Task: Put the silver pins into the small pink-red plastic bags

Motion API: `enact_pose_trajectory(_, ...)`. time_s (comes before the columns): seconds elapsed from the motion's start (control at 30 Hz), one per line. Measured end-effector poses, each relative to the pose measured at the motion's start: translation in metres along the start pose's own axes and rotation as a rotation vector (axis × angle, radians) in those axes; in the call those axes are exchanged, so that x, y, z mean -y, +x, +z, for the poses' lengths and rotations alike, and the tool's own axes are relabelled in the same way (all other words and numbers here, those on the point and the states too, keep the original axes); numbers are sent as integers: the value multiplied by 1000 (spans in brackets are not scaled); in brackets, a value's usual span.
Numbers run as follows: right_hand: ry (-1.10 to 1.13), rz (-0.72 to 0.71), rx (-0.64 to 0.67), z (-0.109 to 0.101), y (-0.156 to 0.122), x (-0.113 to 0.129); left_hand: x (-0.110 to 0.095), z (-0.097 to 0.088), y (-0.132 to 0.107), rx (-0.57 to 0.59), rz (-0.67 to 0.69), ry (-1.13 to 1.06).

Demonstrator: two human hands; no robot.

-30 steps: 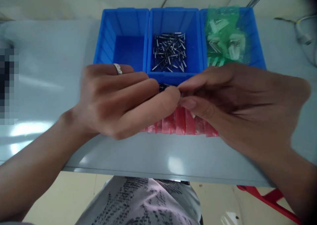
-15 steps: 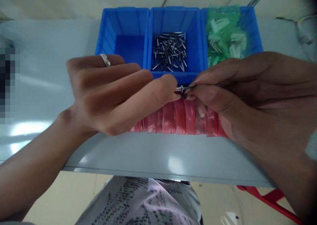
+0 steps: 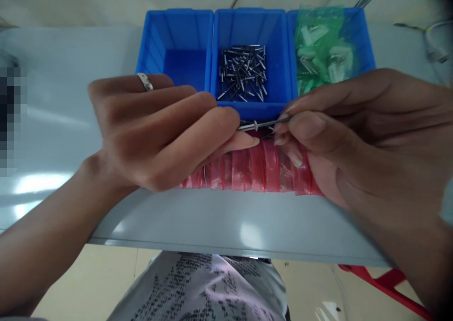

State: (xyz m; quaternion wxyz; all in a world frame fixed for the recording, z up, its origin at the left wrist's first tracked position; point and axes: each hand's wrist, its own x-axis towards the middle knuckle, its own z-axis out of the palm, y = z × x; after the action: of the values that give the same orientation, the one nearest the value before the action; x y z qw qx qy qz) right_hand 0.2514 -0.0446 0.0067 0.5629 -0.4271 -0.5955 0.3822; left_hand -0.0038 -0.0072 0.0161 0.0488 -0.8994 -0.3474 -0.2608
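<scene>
My left hand [image 3: 159,127], a ring on one finger, is curled with fingertips pinched on the head end of a small metal rivet [image 3: 260,124]. My right hand [image 3: 357,132] pinches the rivet's thin pin end between thumb and forefinger. The rivet lies level between both hands, just in front of the middle blue bin [image 3: 249,109]. Under the hands lies a row of small red plastic bags [image 3: 255,170] on the grey table [image 3: 226,222]; one bag shows a rivet inside.
Three blue bins stand side by side at the back: the left bin [image 3: 175,33] shows nothing inside, the middle holds several loose rivets [image 3: 242,71], the right bin [image 3: 364,47] holds green bags [image 3: 323,50] of white parts. A cable [image 3: 433,43] lies far right.
The hands were pressed together over the red bags; they have drawn apart, the left hand shifting left, and the rivet now shows stretched between the two pinches.
</scene>
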Motion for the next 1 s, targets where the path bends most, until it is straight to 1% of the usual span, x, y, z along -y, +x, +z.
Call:
enact_pose_trajectory(0.07,13,-12,-14,-1,4,-2,2,-1,-2,-38,149,92)
enact_pose_trajectory(0.1,27,0,-29,-1,6,-2,4,-1,-3,-63,203,129)
enact_pose_trajectory(0.13,43,31,-35,-1,8,-1,5,-1,-4,-94,225,150)
enact_pose_trajectory(0.23,83,134,-2,-4,11,5,5,0,-5,-105,194,165)
enact_pose_trajectory(0.27,52,140,11,-6,11,6,5,1,-5,-105,190,174)
enact_pose_trajectory(0.3,-32,120,31,-9,9,7,5,1,-5,-108,197,187)
enact_pose_trajectory(0.33,-166,62,65,-12,8,7,5,1,-4,-113,207,206)
enact_pose_trajectory(0.37,-359,-49,99,-16,6,5,6,0,-4,-121,220,228)
enact_pose_trajectory(0.4,-600,-168,184,-20,5,2,7,0,-3,-131,242,251)
enact_pose_trajectory(0.43,-822,-372,288,-23,4,-1,8,-1,-1,-131,268,272)
enact_pose_trajectory(0.47,-987,-563,327,-27,4,-6,10,-2,0,-134,299,292)
enact_pose_trajectory(0.5,-1133,-670,391,-29,4,-10,12,-3,1,-136,328,309)
enact_pose_trajectory(0.53,-1217,-756,432,-31,5,-13,14,-4,3,-143,356,321)
enact_pose_trajectory(0.57,-1259,-786,464,-32,5,-16,15,-4,5,-149,376,332)
enact_pose_trajectory(0.6,-1273,-785,497,-32,6,-18,16,-4,6,-154,383,338)
enact_pose_trajectory(0.67,-1247,-786,527,-33,7,-20,17,-3,10,-192,347,330)
enact_pose_trajectory(0.8,-1217,-843,502,-30,6,-18,20,-1,11,-273,191,316)
enact_pose_trajectory(0.83,-1195,-851,487,-28,5,-17,21,-1,9,-274,169,321)
enact_pose_trajectory(0.9,-1131,-846,443,-25,1,-14,26,-3,5,-248,189,322)
enact_pose_trajectory(0.93,-1091,-828,400,-23,-1,-13,29,-4,3,-232,201,322)
enact_pose_trajectory(1.0,-1005,-726,306,-20,-6,-11,33,-7,2,-201,249,328)
